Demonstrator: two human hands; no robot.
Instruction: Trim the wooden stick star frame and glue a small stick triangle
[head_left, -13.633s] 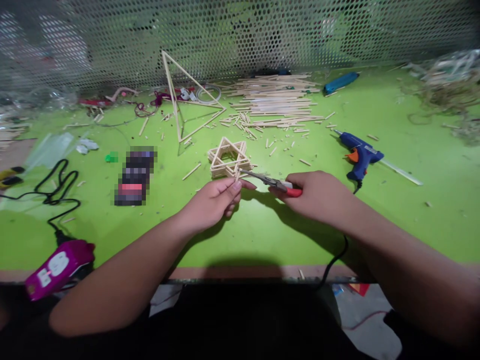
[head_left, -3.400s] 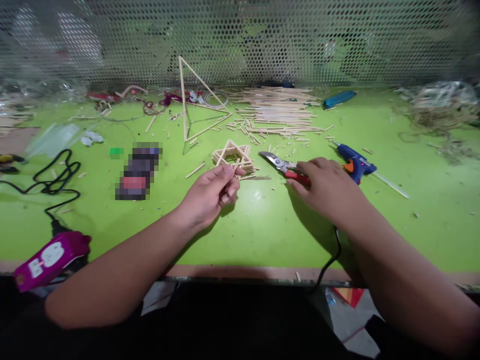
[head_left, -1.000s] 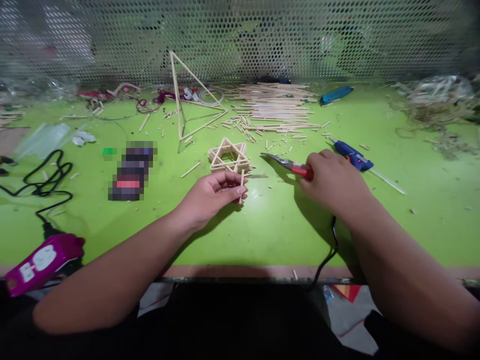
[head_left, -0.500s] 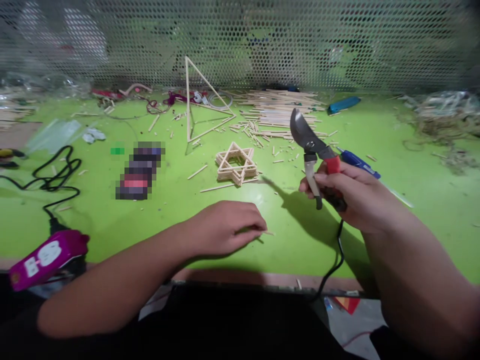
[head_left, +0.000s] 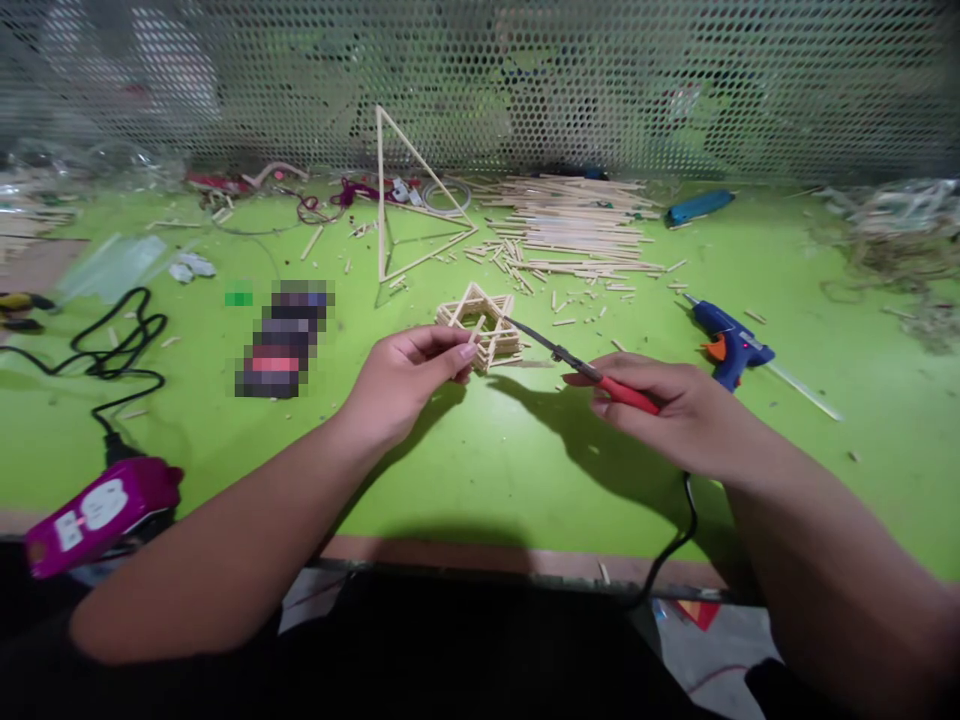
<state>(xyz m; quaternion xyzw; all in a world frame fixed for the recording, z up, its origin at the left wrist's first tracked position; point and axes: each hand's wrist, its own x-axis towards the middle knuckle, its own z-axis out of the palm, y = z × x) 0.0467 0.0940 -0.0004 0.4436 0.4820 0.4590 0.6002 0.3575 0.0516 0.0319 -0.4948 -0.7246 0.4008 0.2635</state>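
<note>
My left hand [head_left: 409, 375] is closed, pinching a short wooden stick [head_left: 476, 328] between thumb and fingers at the near left side of the star frame [head_left: 504, 335]. That star is built from stacked thin sticks and lies on the green table. My right hand [head_left: 667, 405] is wrapped round the red handle of the pruning shears [head_left: 574, 362]. Their dark blade points up and left, its tip close to the star's right side in the picture. Part of the star is hidden behind my left fingers.
A blue glue gun [head_left: 731, 335] lies beyond my right hand. Behind the star are a triangle of sticks [head_left: 381, 200] and a pile of sticks [head_left: 570, 215]. A purple power strip [head_left: 101, 510] sits at the front left, its black cable [head_left: 120, 375] looped behind. A perforated metal screen [head_left: 480, 90] closes the back.
My left hand has risen from the near table to the star, bringing the short stick along. The shears have turned edge-on and swung down and left toward the star.
</note>
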